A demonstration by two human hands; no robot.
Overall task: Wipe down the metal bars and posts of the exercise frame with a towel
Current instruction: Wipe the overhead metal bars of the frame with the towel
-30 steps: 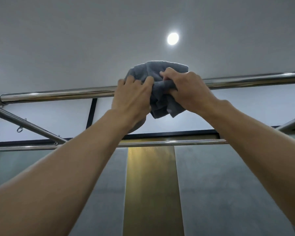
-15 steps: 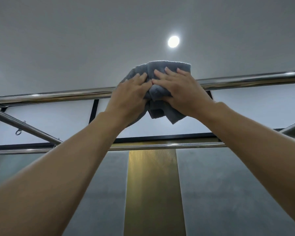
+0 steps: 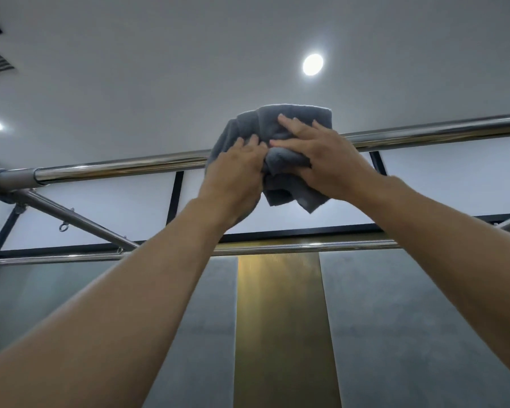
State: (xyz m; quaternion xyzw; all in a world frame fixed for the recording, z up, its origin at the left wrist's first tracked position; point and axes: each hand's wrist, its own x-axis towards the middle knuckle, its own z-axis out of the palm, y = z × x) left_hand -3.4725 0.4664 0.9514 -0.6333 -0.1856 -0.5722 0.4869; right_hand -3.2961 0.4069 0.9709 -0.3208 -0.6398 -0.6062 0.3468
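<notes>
Grips grey towel (image 3: 281,187), bunched over chrome top bar (image 3: 115,167), with curled fingers of left hand (image 3: 233,179). Presses cloth with straight fingers of right hand (image 3: 327,163). Bar's long axis left-right, rising rightward.

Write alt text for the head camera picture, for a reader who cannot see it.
Seen from below, two raised hands hold a grey towel draped over a shiny overhead metal bar: the left hand grips it, the right hand presses it with straight fingers. Behind are a lower bar, a white ceiling and a round ceiling light.
</notes>
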